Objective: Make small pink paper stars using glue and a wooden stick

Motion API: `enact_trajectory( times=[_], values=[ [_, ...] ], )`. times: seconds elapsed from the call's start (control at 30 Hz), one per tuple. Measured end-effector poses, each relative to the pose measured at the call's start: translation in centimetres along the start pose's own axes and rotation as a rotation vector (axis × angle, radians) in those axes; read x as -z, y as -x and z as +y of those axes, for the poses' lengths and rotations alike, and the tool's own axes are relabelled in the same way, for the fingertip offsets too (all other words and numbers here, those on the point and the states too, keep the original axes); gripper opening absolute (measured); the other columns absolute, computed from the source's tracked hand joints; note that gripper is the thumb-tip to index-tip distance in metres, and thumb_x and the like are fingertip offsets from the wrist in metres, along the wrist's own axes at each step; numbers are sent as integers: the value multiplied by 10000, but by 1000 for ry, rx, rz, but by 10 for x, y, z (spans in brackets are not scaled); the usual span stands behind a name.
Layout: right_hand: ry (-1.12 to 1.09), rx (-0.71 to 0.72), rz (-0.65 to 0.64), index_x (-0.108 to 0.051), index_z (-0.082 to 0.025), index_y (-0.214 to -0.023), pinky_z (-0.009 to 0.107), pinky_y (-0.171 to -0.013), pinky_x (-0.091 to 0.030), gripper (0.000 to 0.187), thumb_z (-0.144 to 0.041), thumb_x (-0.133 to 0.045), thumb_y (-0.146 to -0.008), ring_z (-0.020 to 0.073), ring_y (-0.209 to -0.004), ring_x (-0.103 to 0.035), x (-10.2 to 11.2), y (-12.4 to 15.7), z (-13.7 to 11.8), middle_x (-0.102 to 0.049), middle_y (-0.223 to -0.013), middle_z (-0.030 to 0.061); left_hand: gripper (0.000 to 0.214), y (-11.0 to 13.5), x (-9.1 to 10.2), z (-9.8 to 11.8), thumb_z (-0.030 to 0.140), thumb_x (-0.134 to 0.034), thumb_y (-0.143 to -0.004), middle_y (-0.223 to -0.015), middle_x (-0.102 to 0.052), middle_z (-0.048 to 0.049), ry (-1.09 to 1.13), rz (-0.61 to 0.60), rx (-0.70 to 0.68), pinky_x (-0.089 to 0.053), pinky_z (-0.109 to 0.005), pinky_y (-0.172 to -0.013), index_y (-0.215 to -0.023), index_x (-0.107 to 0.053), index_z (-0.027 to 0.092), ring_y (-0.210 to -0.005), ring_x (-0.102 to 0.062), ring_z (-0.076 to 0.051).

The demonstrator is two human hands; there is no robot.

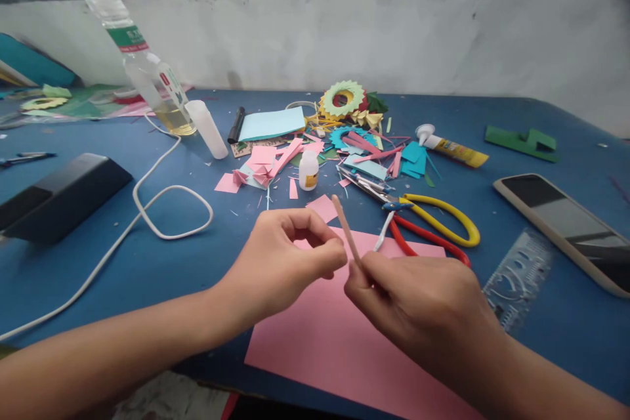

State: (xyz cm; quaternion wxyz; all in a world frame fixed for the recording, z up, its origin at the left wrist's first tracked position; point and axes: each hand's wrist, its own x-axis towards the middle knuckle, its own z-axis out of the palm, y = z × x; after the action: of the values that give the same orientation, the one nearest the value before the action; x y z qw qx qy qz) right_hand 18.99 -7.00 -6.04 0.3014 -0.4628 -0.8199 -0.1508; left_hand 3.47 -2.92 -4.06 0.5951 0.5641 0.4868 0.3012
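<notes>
Between the thumb and fingers of my right hand [423,302] a thin, flat wooden stick [347,230] points up and to the left. My left hand [290,252] is just left of it, thumb and fingertips pinched together; whatever they hold, if anything, is hidden. Under both hands lies a large sheet of pink paper [319,348]. Scissors with one yellow and one red handle [443,213] rest behind my right hand, partly covered by it. A small white glue bottle [308,172] stands beyond my left hand.
Paper scraps [268,161] and cut paper rings [343,100] spread across the back. At left are a clear bottle [152,88], a white cable [147,210] and a dark block [69,193]. To the right lie a phone [566,230], a clear ruler [522,275] and a yellow glue tube [455,149].
</notes>
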Motion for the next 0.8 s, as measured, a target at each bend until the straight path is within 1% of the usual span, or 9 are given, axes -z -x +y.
enact_trajectory(
  times=[0.07, 0.13, 0.23, 0.33, 0.43, 0.53, 0.6, 0.67, 0.8],
  values=[
    [-70, -53, -15, -432, -181, -433, 261, -383, -200, 386, -180, -483, -816, 65, -314, -320, 2, -2, 2, -376, -342, -53, 111, 1, 1, -1, 151, -595, -667, -586, -564, 41, -7, -12, -9, -532, -242, -549, -563, -559, 167, -565, -563, -108],
    [-227, -137, -91, -412, -177, -424, 232, -361, -211, 398, -177, -468, -818, 46, -309, -305, 6, -5, 3, -363, -338, -63, 99, 1, 2, -1, 158, -593, -689, -599, -564, 41, -21, -20, -47, -537, -234, -541, -593, -568, 166, -558, -558, -101],
    [-477, -249, -209, -408, -174, -414, 189, -343, -250, 403, -152, -436, -816, 31, -303, -339, 11, -8, 4, -400, -332, -65, 92, 2, 4, -2, 189, -584, -739, -631, -564, 34, -70, 3, -188, -538, -212, -522, -650, -585, 163, -565, -545, -93],
    [-579, -284, -225, -407, -176, -408, 171, -328, -273, 402, -138, -431, -808, 27, -291, -367, 14, -10, 3, -424, -323, -64, 77, 3, 6, -5, 179, -576, -773, -657, -584, 28, -145, 48, -368, -525, -165, -487, -706, -612, 163, -576, -553, -86],
    [-616, -299, -209, -406, -178, -409, 153, -321, -285, 395, -124, -441, -799, 22, -280, -372, 14, -8, 0, -423, -315, -71, 37, 2, 7, -9, 139, -611, -765, -701, -628, 11, -245, 113, -607, -507, -110, -468, -761, -643, 156, -598, -579, -73],
    [-642, -304, -176, -405, -176, -413, 138, -314, -277, 391, -115, -442, -798, 12, -273, -366, 15, -8, -3, -414, -313, -77, 77, 1, 8, -11, 101, -667, -730, -753, -663, -20, -346, 151, -897, -535, -104, -529, -797, -657, 136, -619, -609, -67],
    [-646, -290, -183, -408, -172, -420, 125, -311, -273, 384, -110, -440, -797, 5, -272, -366, 17, -9, -5, -416, -317, -78, 107, 0, 10, -11, 77, -682, -718, -773, -684, -34, -428, 166, -1034, -549, -112, -594, -806, -660, 135, -637, -632, -70],
    [-635, -272, -203, -415, -167, -427, 109, -314, -278, 373, -103, -437, -794, 0, -274, -372, 19, -11, -5, -426, -323, -76, 122, 1, 11, -10, 58, -673, -726, -782, -703, -37, -519, 165, -1096, -548, -111, -644, -811, -665, 145, -669, -655, -78],
    [-579, -241, -171, -407, -161, -431, 111, -328, -277, 363, -106, -442, -788, -3, -288, -373, 20, -10, -5, -428, -339, -71, 131, 4, 13, -10, 73, -586, -804, -830, -734, -60, -580, 113, -1093, -560, -145, -677, -821, -686, 155, -726, -691, -123]
  ],
)
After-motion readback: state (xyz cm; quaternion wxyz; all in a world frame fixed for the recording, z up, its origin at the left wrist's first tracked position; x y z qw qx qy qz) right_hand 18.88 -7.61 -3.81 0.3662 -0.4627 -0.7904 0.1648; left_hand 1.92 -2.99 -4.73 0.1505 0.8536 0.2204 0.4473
